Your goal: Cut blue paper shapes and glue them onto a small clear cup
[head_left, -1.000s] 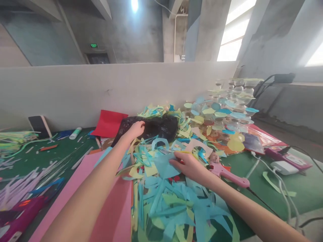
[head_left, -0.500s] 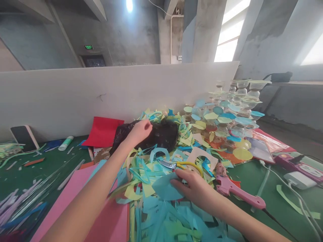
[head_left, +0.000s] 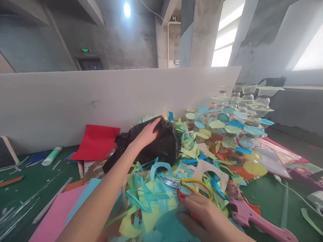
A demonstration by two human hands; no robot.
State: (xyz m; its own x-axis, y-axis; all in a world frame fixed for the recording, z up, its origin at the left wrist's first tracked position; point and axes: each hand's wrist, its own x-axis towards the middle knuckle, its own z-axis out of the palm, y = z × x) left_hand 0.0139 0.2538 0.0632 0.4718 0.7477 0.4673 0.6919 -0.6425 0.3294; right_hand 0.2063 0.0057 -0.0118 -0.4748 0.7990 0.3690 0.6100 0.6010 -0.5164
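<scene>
My left hand [head_left: 148,132] reaches forward and grips the top of a crumpled black plastic bag [head_left: 164,144] that lies against the white partition. My right hand [head_left: 202,215] rests low in the view on a teal paper piece [head_left: 168,227], fingers curled over it. Just beyond that hand lie scissors with yellow and red handles [head_left: 188,186] in a heap of blue, teal and yellow paper scraps [head_left: 148,198].
A pink glue gun [head_left: 248,215] lies right of my right hand. Clear cups topped with paper discs [head_left: 234,121] stand at back right. A red sheet [head_left: 96,143], pink sheet [head_left: 54,220], glue stick [head_left: 51,156] and phone [head_left: 6,153] are on the green mat at left. Cables [head_left: 295,195] run at right.
My left hand has moved further onto the black bag and lifted its top. My right hand with the teal piece has drawn back toward me, uncovering the scissors. The camera tilted up.
</scene>
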